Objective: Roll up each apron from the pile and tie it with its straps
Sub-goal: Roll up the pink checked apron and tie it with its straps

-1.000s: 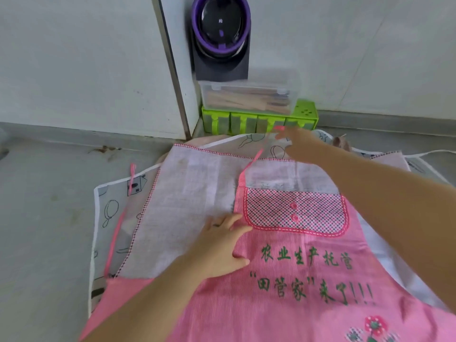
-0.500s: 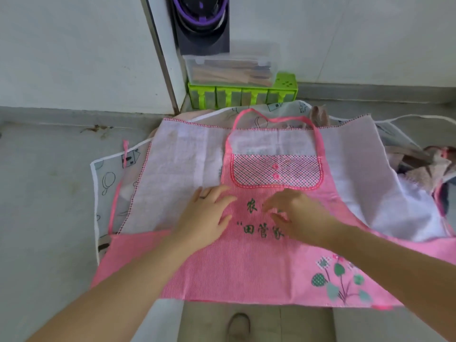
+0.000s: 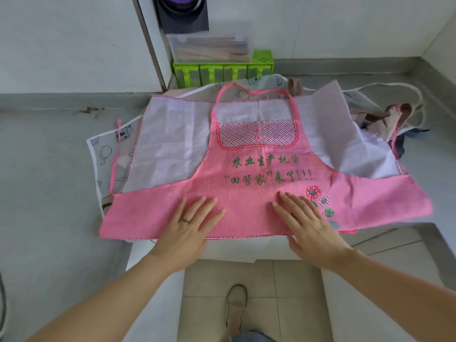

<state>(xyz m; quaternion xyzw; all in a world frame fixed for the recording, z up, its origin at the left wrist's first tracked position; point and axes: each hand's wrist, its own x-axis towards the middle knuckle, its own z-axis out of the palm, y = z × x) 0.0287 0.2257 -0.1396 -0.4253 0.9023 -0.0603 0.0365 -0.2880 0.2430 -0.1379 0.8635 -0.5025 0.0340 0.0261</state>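
A pink apron point(image 3: 246, 191) with green lettering, a checked pocket and a pink neck loop point(image 3: 249, 88) lies spread flat on the grey counter point(image 3: 49, 169), on top of a pile of other aprons point(image 3: 106, 154). My left hand point(image 3: 190, 223) rests flat near the apron's front hem, fingers straight and spread. My right hand point(image 3: 308, 220) lies flat on the same hem area, beside the flower print. A thin pink strap point(image 3: 114, 166) trails down the left side. Neither hand holds anything.
More crumpled aprons point(image 3: 385, 119) with white straps sit at the right. A green rack point(image 3: 222, 72) with a clear box point(image 3: 209, 49) on it stands against the back wall, under a purple-rimmed appliance point(image 3: 182, 11). The counter's front edge is just below the hem; my shoe point(image 3: 235, 307) is on the tiled floor.
Both hands slid toward me down the apron, from the lettering to the front hem. A second ago the right hand was up at the neck loop. The view tilted down.
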